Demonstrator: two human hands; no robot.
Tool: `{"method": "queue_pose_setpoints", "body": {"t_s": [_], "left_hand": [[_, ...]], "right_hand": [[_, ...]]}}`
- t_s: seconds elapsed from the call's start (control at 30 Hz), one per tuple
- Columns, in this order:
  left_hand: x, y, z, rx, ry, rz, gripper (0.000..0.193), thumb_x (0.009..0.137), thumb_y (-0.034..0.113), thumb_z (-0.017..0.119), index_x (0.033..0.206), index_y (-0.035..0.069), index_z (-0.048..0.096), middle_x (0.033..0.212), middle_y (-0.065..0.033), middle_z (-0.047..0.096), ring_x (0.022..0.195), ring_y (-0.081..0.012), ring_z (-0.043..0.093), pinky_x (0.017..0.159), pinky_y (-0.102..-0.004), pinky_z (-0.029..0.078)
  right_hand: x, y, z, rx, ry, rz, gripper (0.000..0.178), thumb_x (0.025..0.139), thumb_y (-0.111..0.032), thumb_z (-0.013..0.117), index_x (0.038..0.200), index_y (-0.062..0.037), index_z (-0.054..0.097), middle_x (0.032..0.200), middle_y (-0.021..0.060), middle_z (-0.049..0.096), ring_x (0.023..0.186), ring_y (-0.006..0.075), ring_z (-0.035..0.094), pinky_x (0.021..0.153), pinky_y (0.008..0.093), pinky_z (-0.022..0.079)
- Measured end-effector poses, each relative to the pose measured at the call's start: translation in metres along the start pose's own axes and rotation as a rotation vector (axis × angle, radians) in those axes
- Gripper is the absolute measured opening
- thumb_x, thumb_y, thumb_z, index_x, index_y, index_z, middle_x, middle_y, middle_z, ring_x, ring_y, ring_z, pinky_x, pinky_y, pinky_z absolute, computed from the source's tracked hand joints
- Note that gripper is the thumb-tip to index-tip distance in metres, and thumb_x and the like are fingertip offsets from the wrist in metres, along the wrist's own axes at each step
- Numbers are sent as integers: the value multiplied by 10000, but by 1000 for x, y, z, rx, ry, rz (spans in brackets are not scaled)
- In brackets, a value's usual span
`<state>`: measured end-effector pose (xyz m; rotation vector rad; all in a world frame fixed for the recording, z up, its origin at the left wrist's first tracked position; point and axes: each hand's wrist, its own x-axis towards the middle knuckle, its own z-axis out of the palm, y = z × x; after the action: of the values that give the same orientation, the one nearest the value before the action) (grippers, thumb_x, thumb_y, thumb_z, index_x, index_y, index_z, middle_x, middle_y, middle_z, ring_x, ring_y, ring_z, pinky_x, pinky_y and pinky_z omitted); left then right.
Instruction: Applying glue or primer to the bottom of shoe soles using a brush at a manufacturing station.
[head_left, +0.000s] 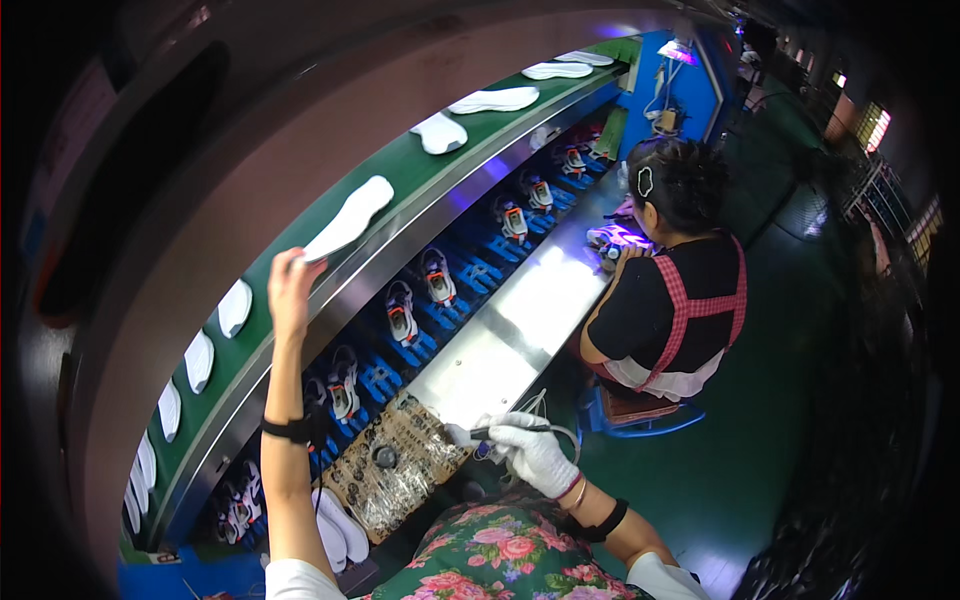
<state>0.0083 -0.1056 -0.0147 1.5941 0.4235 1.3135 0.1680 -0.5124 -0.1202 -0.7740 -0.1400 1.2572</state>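
My bare left hand (290,285) reaches up to the green belt. Its fingers are closed on the near end of a white shoe sole (350,215), which lies at an angle over the belt. In a white knit glove, my right hand (535,452) grips a slim black-handled tool (483,434) with a pale tip pointing left. That tip is beside a cardboard sheet (415,425) with clear, shiny film and dark spots on it. A small dark round thing (384,457) sits on the cardboard.
More white soles (235,308) lie along the green conveyor belt (275,280). Below runs a blue rack line with white and orange shoes (401,313). A metal bench (490,360) extends to a seated co-worker (690,270), who handles a shoe under purple light. Two white soles (340,530) stand beside the cardboard.
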Motion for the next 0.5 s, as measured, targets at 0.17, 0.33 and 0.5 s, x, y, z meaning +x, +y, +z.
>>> {"method": "queue_pose_setpoints", "body": {"t_s": [0.17,0.33,0.5], "left_hand": [[-105,79,-77,114,400,187,263,935,92,506,1191,38,529,1257,-156,545,1130,-241,585,953,-387,529],[-186,93,-87,-32,361,-328,297,938,103,539,1204,-7,610,1014,-125,697,906,-199,683,838,-322,560],[-268,39,-39,-282,-13,-863,276,976,196,579,1134,-14,664,926,-60,711,757,-142,692,679,-287,572]], "right_hand": [[1,-5,6,160,-51,-42,149,888,80,613,980,1,701,958,138,712,731,140,633,648,245,529],[-9,-10,55,168,-85,-26,189,879,117,571,948,-28,671,940,101,689,753,150,619,634,261,495],[-13,18,100,-92,-124,26,140,866,97,637,951,4,698,881,85,696,741,136,643,638,243,513]]}}
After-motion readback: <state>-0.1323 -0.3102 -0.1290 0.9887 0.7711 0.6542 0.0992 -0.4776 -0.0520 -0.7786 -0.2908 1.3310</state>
